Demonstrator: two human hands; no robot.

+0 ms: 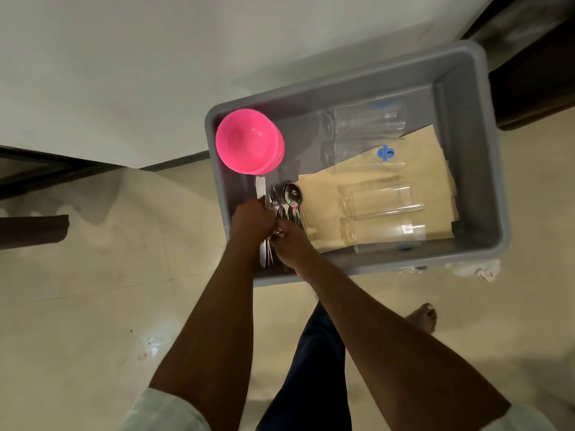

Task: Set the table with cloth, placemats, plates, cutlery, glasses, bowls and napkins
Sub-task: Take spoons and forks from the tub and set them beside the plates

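A grey plastic tub stands on the floor. In its near left corner lies a bundle of metal cutlery, spoons and forks, with white plastic knives beside it. My left hand is closed around the bundle's handles. My right hand pinches the same handles from the right. A stack of pink bowls sits at the tub's far left. Several clear glasses lie on their sides over beige napkins.
The tub rests on a pale tiled floor next to a white wall. A crumpled white cloth lies at the tub's near right corner. My leg and bare foot are below the tub. Dark furniture stands far right.
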